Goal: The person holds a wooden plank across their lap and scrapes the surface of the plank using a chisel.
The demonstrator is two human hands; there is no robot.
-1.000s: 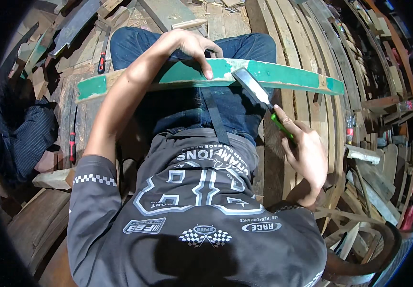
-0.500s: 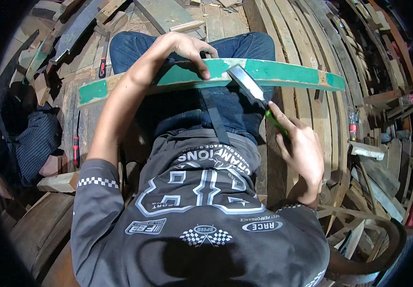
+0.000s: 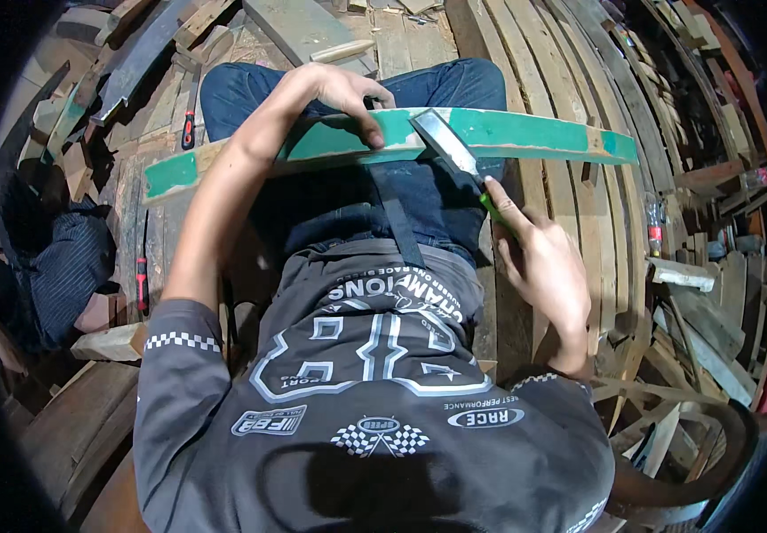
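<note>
Two hands show in my head view, both at one green-painted wooden piece, a long curved length lying across two denim-clad knees. I have the left hand [image 3: 352,93] hooked over the far edge of the green-painted wooden piece [image 3: 525,133], its thumb pressed on the painted face, the other fingers partly hidden. My right hand [image 3: 543,258], on the near side of that piece, is wrapped around the green handle of one chisel [image 3: 447,142], index finger stretched toward the blade. The blade slants over the painted face, right of the left thumb; whether its edge touches, I cannot tell. I count two red-and-black-handled tools by the piece's left end: one tool [image 3: 188,131] beyond it, another tool [image 3: 143,284] nearer the body. One pale pointed stick [image 3: 343,51] lies past its far edge, and several long slats [image 3: 570,240] run beneath its right end.
</note>
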